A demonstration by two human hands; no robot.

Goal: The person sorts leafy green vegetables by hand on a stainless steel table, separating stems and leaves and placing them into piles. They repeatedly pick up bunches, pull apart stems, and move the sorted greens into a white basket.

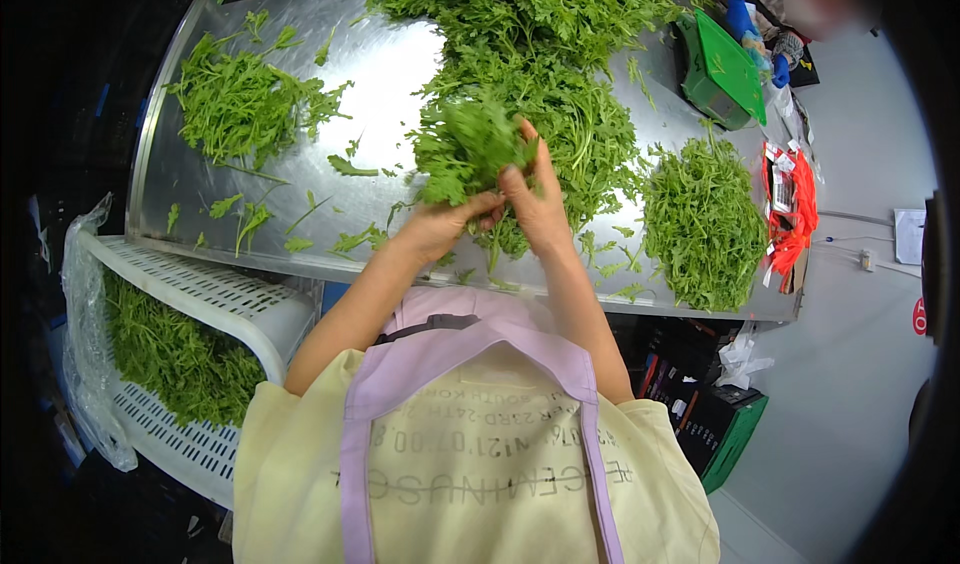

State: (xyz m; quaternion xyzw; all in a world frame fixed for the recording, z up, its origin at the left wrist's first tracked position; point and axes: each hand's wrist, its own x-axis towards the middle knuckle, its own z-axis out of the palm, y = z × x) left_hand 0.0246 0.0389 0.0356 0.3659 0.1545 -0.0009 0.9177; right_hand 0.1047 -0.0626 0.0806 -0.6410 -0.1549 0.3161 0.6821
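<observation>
Both hands hold one bunch of leafy greens [469, 148] low over the steel table [300, 256], near its front edge. My left hand [450, 223] is closed around the lower end of the bunch. My right hand [536, 196] touches the bunch from the right, thumb and fingers around some leaves, which are blurred. Behind and right of the hands lies a large heap of the same greens [540, 54]. A smaller pile of greens [240, 106] lies at the left, and a tidier pile [701, 226] at the right.
Loose leaves are scattered near the front edge. A white slotted plastic basket [202, 294] with greens stands at the lower left. Red mesh bags or bands [802, 204] lie at the right end. A green crate [724, 69] stands at the back right, beside a co-worker's blue-gloved hands [739, 18].
</observation>
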